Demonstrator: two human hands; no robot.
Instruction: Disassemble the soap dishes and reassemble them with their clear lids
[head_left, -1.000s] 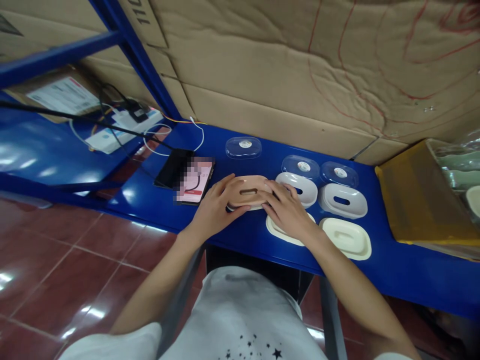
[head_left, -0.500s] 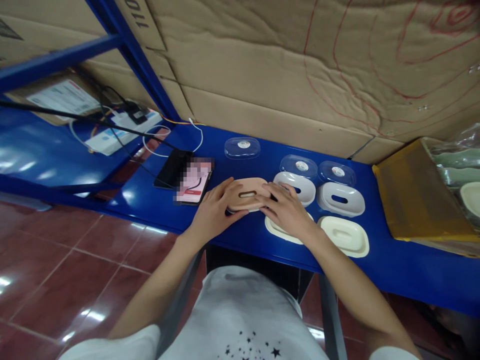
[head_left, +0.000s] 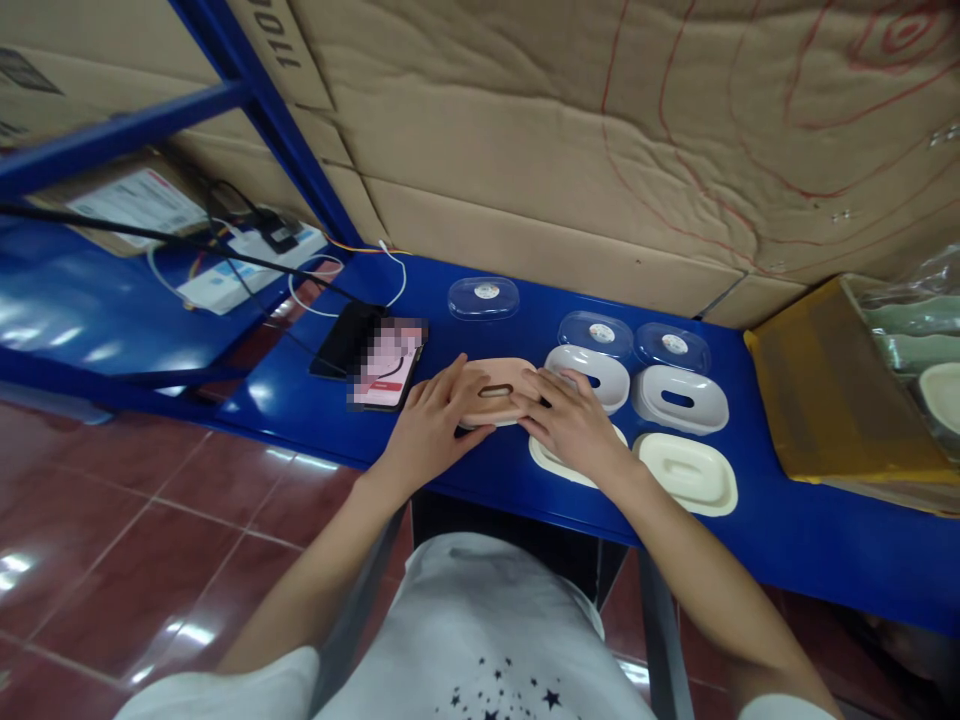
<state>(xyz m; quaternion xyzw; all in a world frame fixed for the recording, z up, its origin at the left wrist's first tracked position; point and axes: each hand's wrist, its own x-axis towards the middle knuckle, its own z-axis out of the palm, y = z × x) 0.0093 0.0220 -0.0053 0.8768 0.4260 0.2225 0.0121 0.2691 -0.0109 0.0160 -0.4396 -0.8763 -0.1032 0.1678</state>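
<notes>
A pinkish-beige oval piece with a slot (head_left: pixel 496 391) lies on the blue table between my hands. My left hand (head_left: pixel 429 420) grips its left side, and my right hand (head_left: pixel 576 415) grips its right side. Just right of it sits a white slotted oval piece (head_left: pixel 615 380), partly behind my right hand. Another white slotted piece (head_left: pixel 701 398) stands further right. Nearer me are two cream oval trays, one (head_left: pixel 555 462) partly hidden by my right hand, the other (head_left: pixel 716 485) in full view. Behind are clear oval lids (head_left: pixel 484 298) with round stickers, one (head_left: pixel 595 332) above the white piece.
A phone (head_left: pixel 386 365) and a black object (head_left: pixel 341 340) lie left on the blue table (head_left: pixel 465 495). Cables and a white power strip (head_left: pixel 247 270) are at the far left. An open cardboard box (head_left: pixel 832 390) stands right, and a cardboard wall (head_left: pixel 525 150) rises behind.
The view has shifted slightly. Both hands keep almost the same place on the pinkish-beige piece.
</notes>
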